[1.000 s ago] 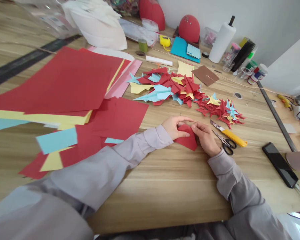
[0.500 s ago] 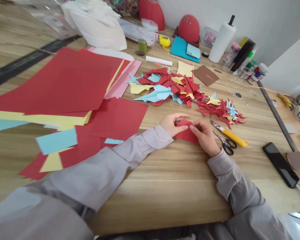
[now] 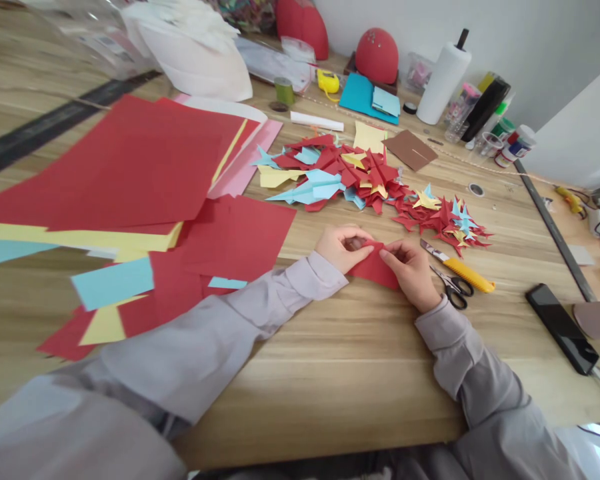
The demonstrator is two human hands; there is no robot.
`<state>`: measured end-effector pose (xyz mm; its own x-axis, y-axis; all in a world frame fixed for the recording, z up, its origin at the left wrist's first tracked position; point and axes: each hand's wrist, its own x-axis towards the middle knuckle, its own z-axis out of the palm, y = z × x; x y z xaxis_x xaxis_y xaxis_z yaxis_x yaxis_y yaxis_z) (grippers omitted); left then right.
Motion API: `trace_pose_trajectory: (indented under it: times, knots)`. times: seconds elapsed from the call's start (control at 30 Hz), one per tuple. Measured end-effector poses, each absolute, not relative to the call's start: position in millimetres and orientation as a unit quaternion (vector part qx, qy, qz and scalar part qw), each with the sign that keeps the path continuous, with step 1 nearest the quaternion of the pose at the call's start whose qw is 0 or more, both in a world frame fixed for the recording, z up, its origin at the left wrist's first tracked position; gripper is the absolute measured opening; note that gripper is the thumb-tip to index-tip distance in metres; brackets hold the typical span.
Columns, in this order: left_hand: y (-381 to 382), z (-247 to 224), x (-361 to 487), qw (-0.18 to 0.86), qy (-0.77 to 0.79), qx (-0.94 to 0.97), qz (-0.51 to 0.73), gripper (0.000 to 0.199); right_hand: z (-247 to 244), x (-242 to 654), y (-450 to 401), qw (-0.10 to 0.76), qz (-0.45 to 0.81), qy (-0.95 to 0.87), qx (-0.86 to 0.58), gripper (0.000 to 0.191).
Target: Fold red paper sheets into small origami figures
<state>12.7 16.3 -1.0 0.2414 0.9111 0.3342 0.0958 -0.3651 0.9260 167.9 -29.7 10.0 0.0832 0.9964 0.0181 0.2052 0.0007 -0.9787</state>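
Note:
A small piece of red paper (image 3: 377,270) is held just above the wooden table, between both hands. My left hand (image 3: 341,248) pinches its upper left part, thumb on the near side. With thumb and fingers, my right hand (image 3: 411,270) grips its upper right edge; the fingertips of the two hands are close together. Behind them lies a pile of folded paper shapes (image 3: 347,173) in red, light blue and yellow. Right beside my right hand are black-handled scissors (image 3: 457,290) and a yellow utility knife (image 3: 465,272).
Large red sheets (image 3: 145,167) and a light blue paper piece (image 3: 113,281) cover the left side. A black phone (image 3: 563,327) lies at the right. Toward the back stand a white roll (image 3: 444,83), a yellow tape measure (image 3: 328,81) and several bottles (image 3: 515,147).
The red paper has turned slightly and now shows as a flatter, wider piece under the fingers. My left fingers have shifted a little and curled more; the right hand has barely moved.

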Motion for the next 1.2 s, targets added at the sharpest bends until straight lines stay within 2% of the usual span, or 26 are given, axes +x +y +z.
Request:
trace_pose_trajectory:
  times: [0.1, 0.23, 0.4, 0.53, 0.87, 1.2]
  knots:
    - [10, 3, 12, 0.369, 0.348, 0.696, 0.509, 0.010, 10, 168, -30, 0.467, 0.429, -0.524, -0.569, 0.021]
    - [6, 8, 10, 0.375, 0.293, 0.721, 0.504, 0.016, 10, 168, -30, 0.477, 0.427, -0.525, -0.561, 0.021]
    - [11, 10, 10, 0.454, 0.343, 0.675, 0.470, 0.020, 8, 168, -30, 0.485, 0.434, -0.521, -0.552, 0.023]
    - [14, 6, 12, 0.540, 0.360, 0.643, 0.406, 0.035, 8, 169, -30, 0.490, 0.416, -0.536, -0.548, 0.023]
    - [18, 0, 11, 0.534, 0.360, 0.689, 0.333, 0.026, 9, 169, -30, 0.510, 0.434, -0.526, -0.524, 0.015]
    - [22, -3, 10, 0.560, 0.352, 0.682, 0.312, 0.025, 10, 169, -30, 0.507, 0.433, -0.530, -0.524, 0.017]
